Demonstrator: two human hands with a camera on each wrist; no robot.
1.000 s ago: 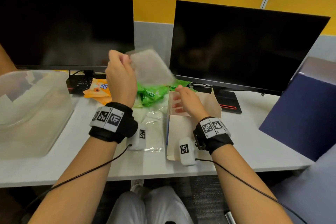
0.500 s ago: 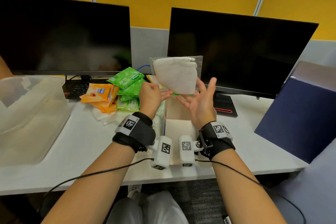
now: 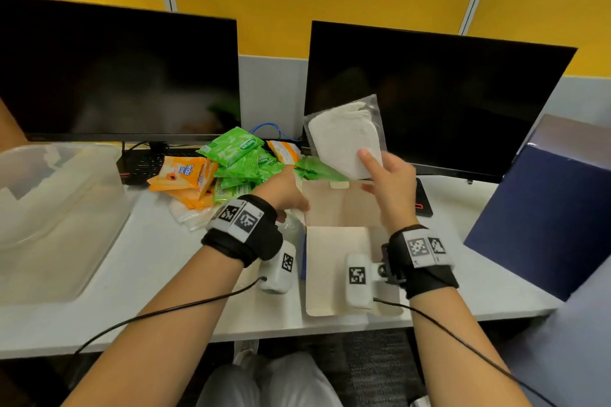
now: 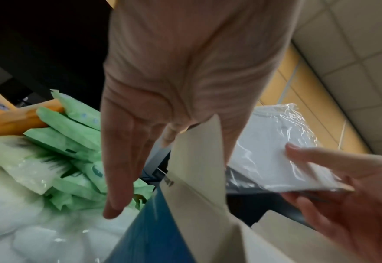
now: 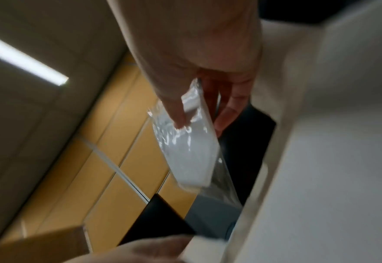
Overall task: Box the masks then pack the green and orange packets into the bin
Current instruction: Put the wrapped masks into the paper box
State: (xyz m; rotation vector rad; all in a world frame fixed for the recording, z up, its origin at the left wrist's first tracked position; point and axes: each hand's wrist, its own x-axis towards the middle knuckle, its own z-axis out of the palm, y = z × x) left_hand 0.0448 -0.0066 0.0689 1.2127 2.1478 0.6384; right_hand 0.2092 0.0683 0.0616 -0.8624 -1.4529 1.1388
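Desk point(image 3: 158, 261) — right hand point(image 3: 388, 188) pinches mask point(image 3: 344, 139) over box point(image 3: 337, 208)

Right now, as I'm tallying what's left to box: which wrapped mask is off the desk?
The wrapped mask pinched in the right hand, raised by the open box; the other wrapped masks lie on the desk beside the packets.

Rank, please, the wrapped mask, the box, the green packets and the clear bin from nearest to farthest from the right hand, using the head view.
1. wrapped mask: pinched in the right hand itself.
2. box: open, just below the hand.
3. green packets: farther left, beyond the box.
4. clear bin: at the far left.
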